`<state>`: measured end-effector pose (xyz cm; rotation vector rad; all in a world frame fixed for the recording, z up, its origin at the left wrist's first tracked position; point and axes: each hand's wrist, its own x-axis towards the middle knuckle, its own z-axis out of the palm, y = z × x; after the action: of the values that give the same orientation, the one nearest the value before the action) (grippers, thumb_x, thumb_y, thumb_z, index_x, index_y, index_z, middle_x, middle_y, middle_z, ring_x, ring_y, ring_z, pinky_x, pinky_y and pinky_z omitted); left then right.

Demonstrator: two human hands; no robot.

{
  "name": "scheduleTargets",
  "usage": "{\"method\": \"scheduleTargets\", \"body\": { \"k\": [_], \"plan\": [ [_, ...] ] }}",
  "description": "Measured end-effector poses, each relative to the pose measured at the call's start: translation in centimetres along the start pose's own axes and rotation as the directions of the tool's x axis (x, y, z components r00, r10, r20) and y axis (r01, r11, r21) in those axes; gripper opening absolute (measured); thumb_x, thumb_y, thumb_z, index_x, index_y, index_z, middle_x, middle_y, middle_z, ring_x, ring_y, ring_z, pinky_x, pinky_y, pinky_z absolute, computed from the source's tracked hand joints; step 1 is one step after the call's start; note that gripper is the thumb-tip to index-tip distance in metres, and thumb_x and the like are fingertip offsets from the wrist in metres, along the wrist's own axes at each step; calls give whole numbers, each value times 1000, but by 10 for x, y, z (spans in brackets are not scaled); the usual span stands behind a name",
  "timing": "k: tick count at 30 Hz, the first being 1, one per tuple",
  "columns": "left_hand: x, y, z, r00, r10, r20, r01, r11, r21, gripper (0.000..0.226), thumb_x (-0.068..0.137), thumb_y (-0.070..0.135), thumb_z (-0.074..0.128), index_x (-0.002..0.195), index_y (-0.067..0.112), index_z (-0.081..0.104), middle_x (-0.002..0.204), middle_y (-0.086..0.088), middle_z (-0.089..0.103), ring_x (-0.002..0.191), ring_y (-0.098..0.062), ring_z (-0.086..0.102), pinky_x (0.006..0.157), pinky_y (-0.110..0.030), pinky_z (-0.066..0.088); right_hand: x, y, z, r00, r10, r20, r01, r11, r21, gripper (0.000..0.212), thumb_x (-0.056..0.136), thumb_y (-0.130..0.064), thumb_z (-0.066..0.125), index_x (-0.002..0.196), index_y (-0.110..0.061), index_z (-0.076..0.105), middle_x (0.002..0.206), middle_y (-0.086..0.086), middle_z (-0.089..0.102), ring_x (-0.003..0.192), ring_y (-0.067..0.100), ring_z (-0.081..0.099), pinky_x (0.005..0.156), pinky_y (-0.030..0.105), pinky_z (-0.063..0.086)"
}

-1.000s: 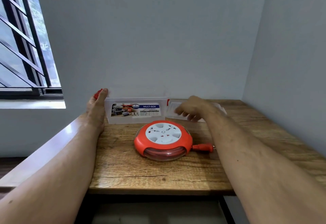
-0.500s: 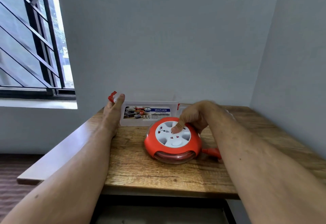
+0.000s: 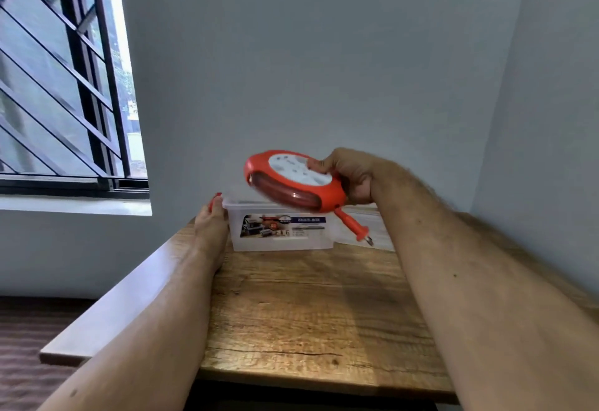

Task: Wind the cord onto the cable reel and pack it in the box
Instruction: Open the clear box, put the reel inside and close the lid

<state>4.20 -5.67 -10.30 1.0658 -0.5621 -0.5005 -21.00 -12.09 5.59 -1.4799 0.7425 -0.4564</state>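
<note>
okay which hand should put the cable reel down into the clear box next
Right. The right hand grips the cable reel above the clear box; the left hand rests against the box's left end.

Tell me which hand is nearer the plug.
Right. The right hand grips the reel, with the plug dangling just below it. The left hand rests against the box's far-left end, the box's width away from the plug.
</note>
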Motion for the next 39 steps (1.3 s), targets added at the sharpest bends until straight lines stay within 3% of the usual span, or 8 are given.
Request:
{"method": "scheduleTargets", "body": {
  "k": [5, 9, 12, 16, 24, 26, 30, 39],
  "plan": [
    [9, -7, -7, 1000, -29, 8, 29, 998, 51, 66, 76, 74, 60, 123, 29, 70, 119, -5, 75, 114, -35, 69, 99, -61, 53, 37, -21, 13, 964, -8, -265, 28, 997, 74, 34, 91, -14, 64, 123, -6, 56, 107, 18, 68, 83, 28, 71, 66, 42, 60],
    [12, -8, -7, 1000, -29, 4, 28, 999, 16, 58, 83, 68, 59, 123, 27, 72, 126, -14, 71, 120, -42, 64, 102, -65, 48, 65, -15, 16, 927, 58, -370, -65, 998, -9, 36, 90, -13, 64, 124, -3, 55, 100, 20, 64, 83, 29, 68, 74, 43, 59],
    [24, -17, -10, 998, -66, -15, 67, 994, 90, 58, 81, 74, 61, 122, 33, 71, 137, -21, 62, 127, -50, 56, 103, -75, 38, 77, -14, 15, 925, 68, -375, -106, 991, -81, 39, 88, -11, 66, 123, -2, 50, 100, 18, 65, 85, 29, 67, 77, 43, 58],
    [23, -13, -6, 996, -32, -80, 41, 992, 122, 48, 87, 63, 58, 116, 29, 74, 115, -7, 75, 109, -31, 70, 99, -60, 53, 93, -26, 18, 940, 42, -340, -128, 963, -236, 43, 87, -14, 68, 125, -3, 49, 106, 17, 69, 89, 29, 70, 77, 42, 59],
    [11, 1, 8, 993, 70, -97, -47, 975, 218, 33, 102, 50, 49, 113, 29, 72, 98, 0, 78, 85, -21, 78, 71, -43, 65, 119, -15, 27, 965, 62, -255, -169, 889, -425, 47, 86, -9, 70, 126, -3, 46, 117, 18, 61, 96, 36, 67, 83, 55, 57],
    [10, 2, 10, 985, 121, -122, -83, 958, 275, 31, 102, 47, 47, 112, 30, 71, 101, 1, 77, 88, -21, 77, 72, -42, 65, 121, -13, 25, 971, 76, -227, -171, 884, -436, 50, 86, -10, 71, 128, -2, 46, 116, 20, 63, 95, 36, 69, 80, 55, 58],
    [-4, 7, 13, 937, 292, -189, -193, 889, 415, 43, 105, 37, 41, 140, 22, 61, 128, -1, 70, 108, -22, 69, 86, -41, 62, 121, -8, 17, 973, 122, -196, -198, 879, -434, 56, 86, -14, 70, 134, -1, 45, 116, 21, 66, 96, 38, 69, 85, 57, 56],
    [-18, 14, 13, 900, 381, -213, -251, 851, 461, 41, 107, 24, 36, 135, 18, 66, 127, -4, 71, 106, -25, 68, 87, -41, 62, 102, 2, 12, 943, 276, -185, -331, 746, -577, 40, 95, -26, 53, 127, -3, 54, 104, 17, 74, 93, 36, 71, 89, 51, 53]
  ]
}}
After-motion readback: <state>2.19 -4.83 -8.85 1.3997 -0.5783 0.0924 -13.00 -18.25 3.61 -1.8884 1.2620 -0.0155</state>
